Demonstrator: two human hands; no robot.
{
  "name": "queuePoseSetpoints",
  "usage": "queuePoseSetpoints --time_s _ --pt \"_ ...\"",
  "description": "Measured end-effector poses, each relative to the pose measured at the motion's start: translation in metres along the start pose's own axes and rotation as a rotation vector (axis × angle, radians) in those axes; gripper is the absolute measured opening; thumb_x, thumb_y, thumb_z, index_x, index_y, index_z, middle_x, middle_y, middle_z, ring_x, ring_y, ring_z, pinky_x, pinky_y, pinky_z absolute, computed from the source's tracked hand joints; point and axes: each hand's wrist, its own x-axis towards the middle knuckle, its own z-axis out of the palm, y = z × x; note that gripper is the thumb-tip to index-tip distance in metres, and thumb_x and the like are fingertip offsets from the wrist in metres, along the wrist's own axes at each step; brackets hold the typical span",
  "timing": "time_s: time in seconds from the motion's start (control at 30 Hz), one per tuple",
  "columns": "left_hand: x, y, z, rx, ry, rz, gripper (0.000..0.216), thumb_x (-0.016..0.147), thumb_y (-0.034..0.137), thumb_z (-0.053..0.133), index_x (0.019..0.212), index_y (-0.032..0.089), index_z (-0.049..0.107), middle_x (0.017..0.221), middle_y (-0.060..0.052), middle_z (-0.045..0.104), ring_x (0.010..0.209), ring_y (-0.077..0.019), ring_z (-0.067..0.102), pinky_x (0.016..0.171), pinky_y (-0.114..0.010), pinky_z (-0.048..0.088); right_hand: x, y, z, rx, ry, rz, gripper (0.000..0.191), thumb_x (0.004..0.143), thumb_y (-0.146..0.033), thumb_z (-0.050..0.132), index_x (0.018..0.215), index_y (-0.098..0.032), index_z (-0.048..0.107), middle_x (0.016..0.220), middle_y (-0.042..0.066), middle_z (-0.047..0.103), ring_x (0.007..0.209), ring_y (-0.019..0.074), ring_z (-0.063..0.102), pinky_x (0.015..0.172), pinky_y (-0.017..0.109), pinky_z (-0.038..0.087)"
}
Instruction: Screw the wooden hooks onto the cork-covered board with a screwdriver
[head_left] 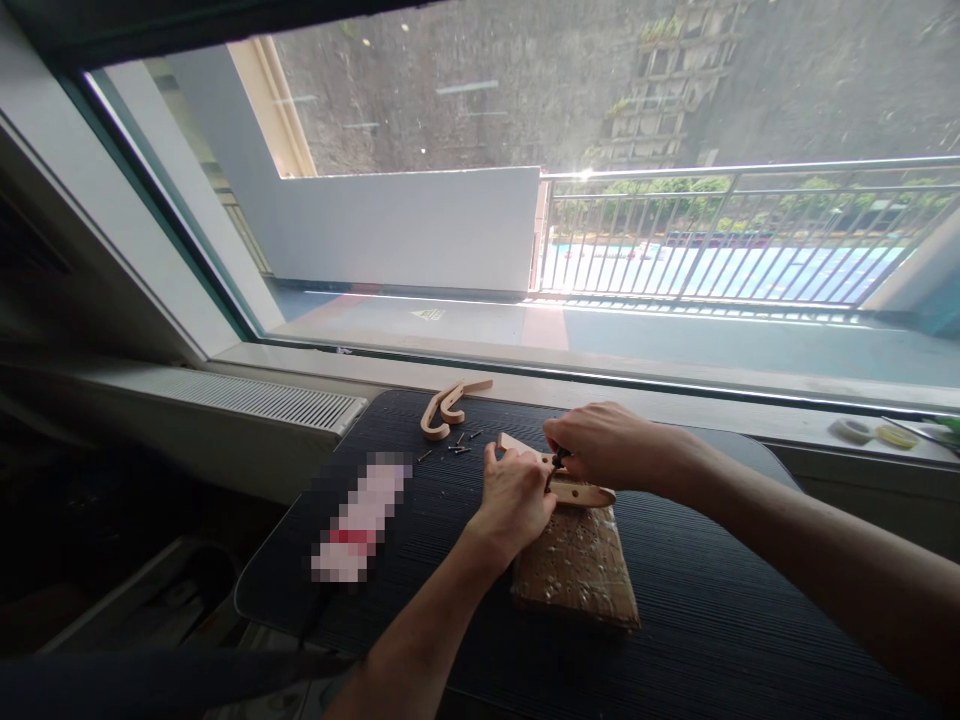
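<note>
My left hand [514, 500] is closed around a light wooden piece [581, 492] that rests on a brown cardboard block [577, 575] on the dark table [712, 620]. My right hand [600, 445] pinches a small dark thing, too small to name, and presses it down onto that wooden piece. Both hands touch the piece from either side.
Two curved wooden hooks [446, 405] and several small dark screws [457, 447] lie near the table's far edge. A blurred pink-white object [360, 515] lies left. A vent grille [262, 397] runs along the sill; tape rolls [874, 432] sit on the sill at right.
</note>
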Motion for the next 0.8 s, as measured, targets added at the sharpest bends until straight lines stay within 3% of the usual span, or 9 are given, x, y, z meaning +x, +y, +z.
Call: queuePoseSetpoints --time_s 0.2,0.43,0.6,0.8 --pt "0.004 0.004 0.006 0.019 0.042 -0.050 0.013 0.081 0.018 0.051 0.078 0.018 0.063 0.087 -0.006 0.067 0.092 -0.0230 0.058 0.101 -0.049 0.024 -0.004 -0.006 -0.003 -0.019 0.009 0.001 0.018 0.078 -0.018 0.052 0.092 -0.014 0.063 0.077 0.010 0.069 0.071 0.0214 0.064 0.051 0.027 0.030" --pt "0.006 0.009 0.009 0.043 0.057 -0.062 0.015 0.081 0.018 0.050 0.081 0.018 0.065 0.088 -0.007 0.067 0.095 -0.0256 0.057 0.102 -0.053 0.022 -0.002 -0.004 -0.008 -0.032 -0.030 0.043 0.017 0.075 -0.021 0.054 0.083 -0.012 0.067 0.076 0.013 0.070 0.071 0.0243 0.065 0.050 0.027 0.031" --pt "0.007 0.011 0.010 0.034 0.063 -0.074 0.014 0.079 0.019 0.052 0.082 0.017 0.066 0.089 -0.007 0.068 0.094 -0.0252 0.057 0.103 -0.055 0.020 -0.004 0.000 -0.019 -0.001 -0.026 0.026 0.029 0.073 -0.019 0.055 0.100 -0.013 0.065 0.088 0.012 0.070 0.079 0.0241 0.064 0.056 0.028 0.036" --pt "0.007 0.009 0.011 0.020 0.070 -0.080 0.015 0.079 0.021 0.052 0.082 0.017 0.066 0.091 -0.007 0.068 0.096 -0.0245 0.057 0.104 -0.054 0.018 -0.005 0.003 -0.017 0.056 -0.036 -0.049 0.020 0.076 -0.015 0.052 0.089 -0.014 0.067 0.085 0.009 0.070 0.076 0.0183 0.061 0.059 0.026 0.037"
